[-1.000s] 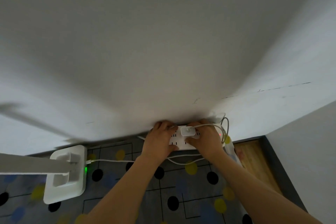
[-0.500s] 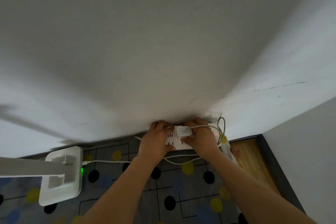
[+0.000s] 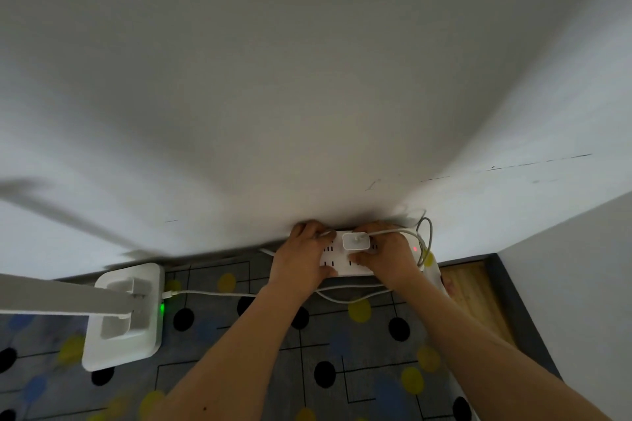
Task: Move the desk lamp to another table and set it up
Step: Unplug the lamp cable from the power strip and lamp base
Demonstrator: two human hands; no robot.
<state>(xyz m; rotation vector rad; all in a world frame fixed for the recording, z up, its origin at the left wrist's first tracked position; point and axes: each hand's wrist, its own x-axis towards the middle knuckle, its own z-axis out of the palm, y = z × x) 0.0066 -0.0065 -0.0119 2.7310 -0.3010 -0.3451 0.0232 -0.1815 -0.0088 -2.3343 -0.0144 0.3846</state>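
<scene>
The white desk lamp's square base (image 3: 124, 318) stands at the left on the patterned tabletop, with a green light lit on its right edge and its arm (image 3: 58, 297) stretching left out of view. A white cable (image 3: 219, 293) runs from the base to a white plug adapter (image 3: 355, 240) seated in the white power strip (image 3: 342, 258) against the wall. My left hand (image 3: 302, 258) holds the strip's left part down. My right hand (image 3: 388, 255) grips the adapter from the right.
A grey table cover (image 3: 342, 352) with black and yellow dots lies under everything. The white wall (image 3: 307, 79) rises straight behind the strip. More grey cables (image 3: 425, 236) loop at the strip's right end, where a red light glows. Wooden floor (image 3: 472, 290) shows at right.
Both hands stay on the strip and adapter. The view has shifted slightly, so the lamp base and hands sit a little further left in frame.
</scene>
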